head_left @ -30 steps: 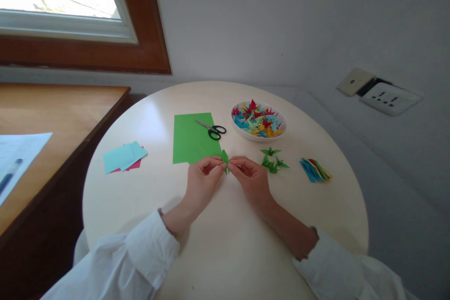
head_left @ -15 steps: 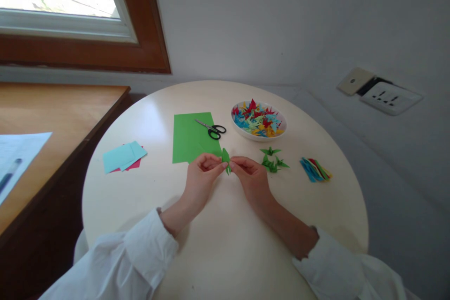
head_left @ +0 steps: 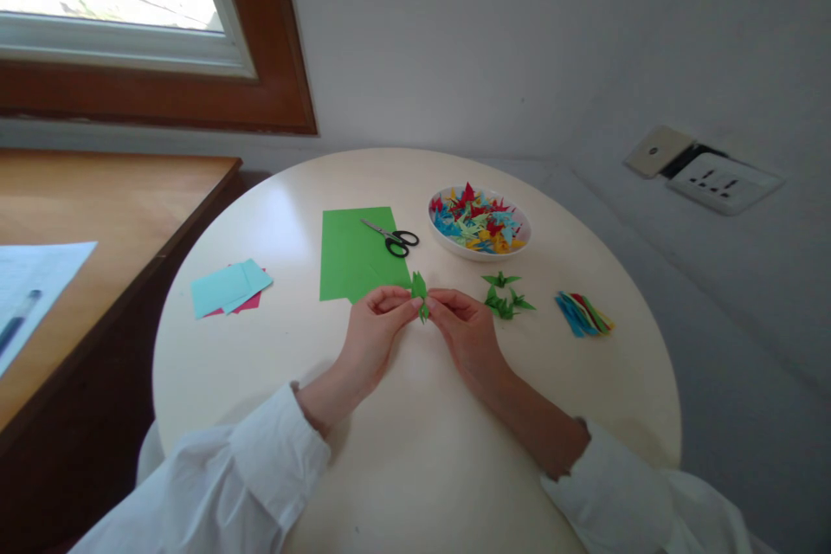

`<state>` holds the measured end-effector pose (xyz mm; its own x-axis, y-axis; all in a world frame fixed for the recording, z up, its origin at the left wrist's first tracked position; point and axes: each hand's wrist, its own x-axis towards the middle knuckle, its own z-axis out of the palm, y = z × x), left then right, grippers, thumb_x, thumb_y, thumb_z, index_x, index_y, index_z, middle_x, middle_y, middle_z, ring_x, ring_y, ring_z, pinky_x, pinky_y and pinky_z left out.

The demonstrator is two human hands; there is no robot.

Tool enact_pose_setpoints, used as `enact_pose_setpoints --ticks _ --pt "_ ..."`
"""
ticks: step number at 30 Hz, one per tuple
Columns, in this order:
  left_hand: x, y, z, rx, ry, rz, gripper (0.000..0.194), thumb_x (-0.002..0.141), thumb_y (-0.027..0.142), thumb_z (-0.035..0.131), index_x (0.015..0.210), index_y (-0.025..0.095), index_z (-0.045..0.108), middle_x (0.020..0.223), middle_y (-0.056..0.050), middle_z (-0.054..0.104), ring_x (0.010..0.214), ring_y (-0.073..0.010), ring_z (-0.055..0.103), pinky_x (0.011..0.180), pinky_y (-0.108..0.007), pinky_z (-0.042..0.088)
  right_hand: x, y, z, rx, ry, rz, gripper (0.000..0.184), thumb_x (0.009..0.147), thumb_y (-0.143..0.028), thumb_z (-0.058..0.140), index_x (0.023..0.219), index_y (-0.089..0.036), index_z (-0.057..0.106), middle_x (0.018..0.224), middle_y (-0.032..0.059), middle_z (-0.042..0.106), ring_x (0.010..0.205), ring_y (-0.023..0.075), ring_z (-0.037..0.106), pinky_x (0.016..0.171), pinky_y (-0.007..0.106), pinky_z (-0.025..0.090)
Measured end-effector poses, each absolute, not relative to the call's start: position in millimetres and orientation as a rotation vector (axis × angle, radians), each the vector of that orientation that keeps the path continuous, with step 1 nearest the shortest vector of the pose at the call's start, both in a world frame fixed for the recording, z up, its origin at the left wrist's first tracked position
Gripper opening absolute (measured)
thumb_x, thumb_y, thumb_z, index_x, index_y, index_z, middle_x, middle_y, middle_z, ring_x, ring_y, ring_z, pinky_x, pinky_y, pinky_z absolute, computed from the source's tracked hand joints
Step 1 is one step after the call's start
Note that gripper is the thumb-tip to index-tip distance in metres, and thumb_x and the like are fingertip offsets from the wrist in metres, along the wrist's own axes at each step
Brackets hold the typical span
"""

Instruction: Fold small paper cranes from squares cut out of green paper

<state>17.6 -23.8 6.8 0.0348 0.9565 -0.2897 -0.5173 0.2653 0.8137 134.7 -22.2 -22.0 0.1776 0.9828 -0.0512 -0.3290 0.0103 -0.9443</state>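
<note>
Between my two hands is a small green origami crane [head_left: 419, 286], its pointed folds sticking up and down past my fingertips. My left hand [head_left: 378, 329] pinches it from the left with thumb and forefinger. From the right, my right hand [head_left: 466, 331] pinches it the same way. The fingers cover its middle. Just right of my right hand lie several finished green paper cranes [head_left: 503, 305]. Behind my left hand is a green paper sheet [head_left: 354, 251], with black-handled scissors [head_left: 397, 242] resting over its right edge.
A white bowl [head_left: 477, 256] full of colourful paper cranes stands at the back of the round table [head_left: 402, 467]. Light blue and pink paper pieces [head_left: 227, 287] lie at left, coloured paper strips [head_left: 582, 314] at right. A wooden desk [head_left: 130, 199] with a paper and pen adjoins at left.
The green crane has turned slightly between my fingertips, and its upper points now look more spread. Both hands stay almost in the same place.
</note>
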Motion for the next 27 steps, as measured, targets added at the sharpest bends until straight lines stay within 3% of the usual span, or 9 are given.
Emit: enact_pose_setpoints --ticks 12,27 --pt "16.9 -24.0 0.7 0.702 1.006 1.283 0.02 0.049 0.024 0.08 0.06 0.014 0.067 0.062 -0.001 0.066 0.061 -0.0105 0.056 0.068 -0.026 0.043 134.1 -22.9 -21.0 -1.065 -0.846 1.218 0.016 0.054 -0.028 0.078 0.066 -0.019 0.071 0.068 -0.0002 0.068 0.063 0.0117 0.058 0.067 0.028 0.048" --pt "15.8 -23.8 2.5 0.829 1.01 1.267 0.018 0.053 0.024 0.078 0.059 0.014 0.065 0.06 0.001 0.063 0.059 -0.0095 0.054 0.062 -0.023 0.041 133.8 -22.9 -19.6 -1.051 -0.817 1.249 0.013 0.054 -0.024 0.077 0.064 -0.02 0.071 0.064 -0.0024 0.066 0.061 0.01 0.055 0.066 0.027 0.045"
